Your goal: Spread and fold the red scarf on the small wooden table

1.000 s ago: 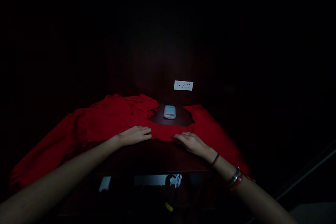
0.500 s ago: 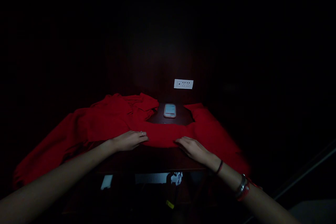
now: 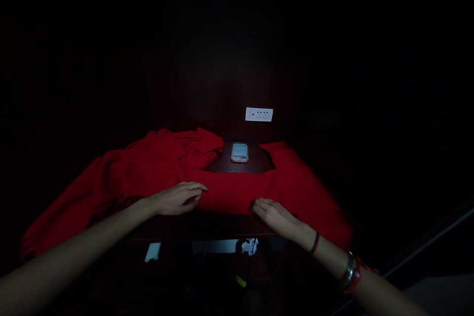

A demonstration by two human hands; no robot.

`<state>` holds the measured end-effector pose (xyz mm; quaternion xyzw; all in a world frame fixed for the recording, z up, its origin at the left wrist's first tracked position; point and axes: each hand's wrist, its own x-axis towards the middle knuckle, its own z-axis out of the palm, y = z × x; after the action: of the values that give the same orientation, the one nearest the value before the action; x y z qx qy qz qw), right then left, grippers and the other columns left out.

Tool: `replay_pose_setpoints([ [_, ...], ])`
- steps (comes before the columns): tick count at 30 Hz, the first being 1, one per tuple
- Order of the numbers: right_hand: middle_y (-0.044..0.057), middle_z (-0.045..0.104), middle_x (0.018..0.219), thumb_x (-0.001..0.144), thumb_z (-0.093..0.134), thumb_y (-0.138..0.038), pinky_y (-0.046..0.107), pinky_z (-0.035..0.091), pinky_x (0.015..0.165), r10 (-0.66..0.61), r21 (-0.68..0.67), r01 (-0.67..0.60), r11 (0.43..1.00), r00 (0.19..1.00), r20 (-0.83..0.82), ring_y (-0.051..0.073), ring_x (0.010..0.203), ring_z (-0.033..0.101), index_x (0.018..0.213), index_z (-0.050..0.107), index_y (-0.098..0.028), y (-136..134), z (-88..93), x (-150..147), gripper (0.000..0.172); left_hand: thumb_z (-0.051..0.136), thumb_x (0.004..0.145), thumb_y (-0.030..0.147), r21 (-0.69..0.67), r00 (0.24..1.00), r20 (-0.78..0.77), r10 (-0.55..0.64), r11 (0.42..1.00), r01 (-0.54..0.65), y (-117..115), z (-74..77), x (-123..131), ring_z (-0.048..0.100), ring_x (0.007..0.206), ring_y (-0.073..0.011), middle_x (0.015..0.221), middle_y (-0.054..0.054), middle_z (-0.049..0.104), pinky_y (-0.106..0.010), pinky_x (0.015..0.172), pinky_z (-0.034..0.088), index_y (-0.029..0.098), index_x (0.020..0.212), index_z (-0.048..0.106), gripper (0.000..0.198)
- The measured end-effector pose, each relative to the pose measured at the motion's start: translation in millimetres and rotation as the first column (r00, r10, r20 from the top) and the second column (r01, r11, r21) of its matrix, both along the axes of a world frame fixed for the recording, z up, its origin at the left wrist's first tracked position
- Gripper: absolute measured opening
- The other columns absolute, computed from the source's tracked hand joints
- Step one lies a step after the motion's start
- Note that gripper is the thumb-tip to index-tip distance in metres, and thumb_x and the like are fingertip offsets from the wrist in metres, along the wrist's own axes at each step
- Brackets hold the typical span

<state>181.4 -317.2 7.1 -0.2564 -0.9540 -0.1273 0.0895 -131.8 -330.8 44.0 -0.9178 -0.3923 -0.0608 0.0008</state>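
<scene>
A red garment (image 3: pixel 229 192) lies across the dark table, flat in the middle and bunched at the left. Its right part runs down toward the near right. My left hand (image 3: pixel 177 198), with a ring on one finger, rests at the near edge of the cloth. The index finger is stretched out over the fabric and the thumb sits apart below it. My right hand (image 3: pixel 276 215) is at the same near edge, farther right. Its fingers are curled together at the fabric's edge, and the fingertips are partly hidden.
A lit phone (image 3: pixel 240 152) lies on the table (image 3: pixel 222 164) beyond the cloth's middle strip. A white socket plate (image 3: pixel 258 114) is on the dark wall behind. Below the table's front, pale reflections (image 3: pixel 215 246) and a small yellow item (image 3: pixel 240 281) show. The surroundings are very dark.
The near edge of the cloth's middle strip has come slightly toward me. My left hand has shifted a little left with its fingers spreading; my right hand has moved slightly nearer and right.
</scene>
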Motion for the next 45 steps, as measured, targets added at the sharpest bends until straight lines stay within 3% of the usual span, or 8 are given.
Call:
replay_pose_setpoints([
  [4,0.005,0.055,0.086,0.081,0.038,-0.007,0.027,0.041,0.074,-0.006,-0.006,0.006,1.000,1.000,0.006,0.014,0.080,0.050,0.088,0.050,-0.015,-1,-0.7,-2,0.016,0.021,0.087,0.034,-0.093,0.989,0.103,0.107,0.991,-0.097,18,-1.5,23,0.045,0.104,-0.0149,0.116,-0.004,0.050,-0.030,0.089,0.033,0.021,0.113,0.043,0.036],
  [12,0.007,0.056,0.084,0.081,0.039,-0.008,0.029,0.042,0.073,-0.065,0.029,0.065,0.997,0.998,0.014,0.016,0.079,0.050,0.087,0.051,-0.013,-4,-5.2,-2,0.014,0.021,0.080,0.055,-0.301,0.973,-0.130,0.192,0.927,-0.223,74,-32.1,45,0.005,0.125,-0.0292,0.139,-0.006,0.007,-0.052,0.094,0.014,0.029,0.131,0.013,0.058],
  [18,0.007,0.056,0.089,0.084,0.035,-0.013,0.029,0.042,0.077,-0.070,-0.134,0.054,0.990,0.990,-0.120,0.014,0.083,0.051,0.089,0.051,-0.014,1,-6.7,-3,0.017,0.024,0.076,0.061,-0.249,0.973,-0.117,0.199,0.943,-0.223,71,-30.6,44,0.002,0.125,-0.0295,0.139,-0.010,0.003,-0.051,0.095,0.011,0.026,0.131,0.016,0.065],
  [23,0.011,0.049,0.114,0.085,0.029,-0.014,0.038,0.031,0.094,-0.042,-0.229,0.003,0.973,0.985,-0.167,0.017,0.110,0.040,0.099,0.049,-0.014,4,-9.6,1,0.025,0.015,0.082,0.054,-0.204,0.995,-0.065,0.069,0.976,-0.081,58,-31.6,71,-0.001,0.126,-0.0256,0.139,0.002,0.006,-0.051,0.097,0.007,0.036,0.129,0.015,0.050],
  [31,0.013,0.043,0.122,0.084,0.026,-0.013,0.036,0.025,0.099,-0.087,-0.378,0.017,0.926,0.982,-0.170,0.016,0.119,0.030,0.095,0.049,-0.012,1,-4.7,2,0.026,0.023,0.078,0.058,-0.337,0.956,-0.176,0.236,0.898,-0.284,87,-27.5,77,0.000,0.124,-0.0319,0.139,-0.001,0.004,-0.056,0.094,0.009,0.034,0.130,0.014,0.058],
  [35,0.010,0.037,0.128,0.083,0.028,-0.012,0.040,0.022,0.099,-0.112,-0.398,0.029,0.917,0.976,-0.188,0.018,0.123,0.020,0.090,0.049,-0.015,3,-9.2,4,0.023,0.020,0.085,0.033,-0.133,0.993,-0.075,0.087,0.986,-0.097,82,-27.3,98,0.002,0.126,-0.0230,0.139,0.002,0.008,-0.050,0.098,0.007,0.032,0.128,0.022,0.043],
  [38,0.011,0.034,0.130,0.082,0.029,-0.011,0.042,0.021,0.099,-0.127,-0.407,0.051,0.912,0.978,-0.162,0.019,0.124,0.018,0.091,0.049,-0.015,6,-12.1,4,0.022,0.022,0.085,0.030,-0.181,0.997,-0.078,-0.015,0.984,0.001,83,-30.8,116,0.004,0.126,-0.0218,0.139,0.003,0.010,-0.050,0.098,0.009,0.033,0.130,0.017,0.045],
  [45,0.011,0.035,0.129,0.082,0.029,-0.010,0.040,0.021,0.099,-0.122,-0.356,0.068,0.932,0.984,-0.131,0.020,0.124,0.016,0.093,0.048,-0.014,7,-15.5,6,0.022,0.017,0.085,0.034,-0.291,0.973,-0.178,0.145,0.937,-0.193,112,-29.5,125,0.008,0.125,-0.0270,0.139,-0.001,0.009,-0.053,0.095,0.012,0.029,0.131,0.015,0.046],
])
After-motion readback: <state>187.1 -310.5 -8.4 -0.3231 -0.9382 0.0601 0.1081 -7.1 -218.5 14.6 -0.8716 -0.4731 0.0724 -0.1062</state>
